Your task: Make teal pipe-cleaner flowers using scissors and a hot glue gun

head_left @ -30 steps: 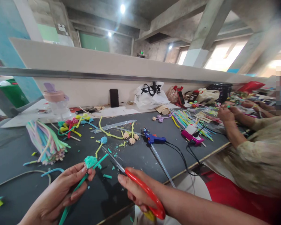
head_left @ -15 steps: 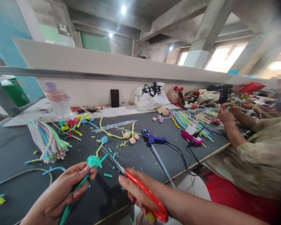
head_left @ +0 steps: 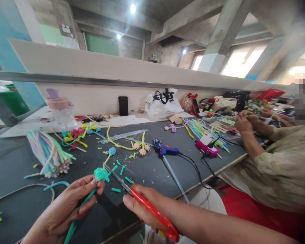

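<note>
My left hand pinches a turquoise pipe-cleaner flower just under its bloom; the long stem runs down past the palm. A short turquoise strand sticks out from the bloom to the right. Scissors with red handles are gripped in my right hand. Their blades point up and left, close to the strand; whether they touch it I cannot tell. Several cut turquoise bits lie on the dark table below the blades. Behind the bloom lies a blue flower on a yellow stem.
A bundle of pastel pipe cleaners lies at the left. A blue glue gun with a cord rests right of centre, near a magenta device. A bottle and a phone stand at the back. At right sits another person.
The scissors have moved left and slightly up, bringing the blades to the strand beside the bloom. More turquoise bits show on the table. My left hand has hardly moved.
</note>
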`<control>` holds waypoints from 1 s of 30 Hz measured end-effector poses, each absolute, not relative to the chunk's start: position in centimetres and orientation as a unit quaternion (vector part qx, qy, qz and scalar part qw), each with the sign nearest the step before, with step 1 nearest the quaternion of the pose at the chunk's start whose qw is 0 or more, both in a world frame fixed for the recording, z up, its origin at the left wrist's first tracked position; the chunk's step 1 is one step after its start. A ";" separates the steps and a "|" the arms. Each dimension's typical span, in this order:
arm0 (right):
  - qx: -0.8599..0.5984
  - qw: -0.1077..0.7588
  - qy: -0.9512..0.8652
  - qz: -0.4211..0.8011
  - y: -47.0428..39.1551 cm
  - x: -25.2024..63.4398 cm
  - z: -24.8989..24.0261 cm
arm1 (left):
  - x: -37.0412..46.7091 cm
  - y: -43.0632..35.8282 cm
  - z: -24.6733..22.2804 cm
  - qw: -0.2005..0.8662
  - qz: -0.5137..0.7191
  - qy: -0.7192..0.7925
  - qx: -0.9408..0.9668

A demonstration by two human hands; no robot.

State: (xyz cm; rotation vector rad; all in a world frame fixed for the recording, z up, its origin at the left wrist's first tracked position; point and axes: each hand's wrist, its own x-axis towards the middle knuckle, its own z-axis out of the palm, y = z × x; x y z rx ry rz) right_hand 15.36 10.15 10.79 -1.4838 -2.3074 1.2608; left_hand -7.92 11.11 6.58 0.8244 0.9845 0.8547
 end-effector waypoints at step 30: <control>-0.486 0.085 -0.779 0.387 10.3 14.9 10.7 | -8.1 11.4 6.1 0.728 0.381 0.425 0.380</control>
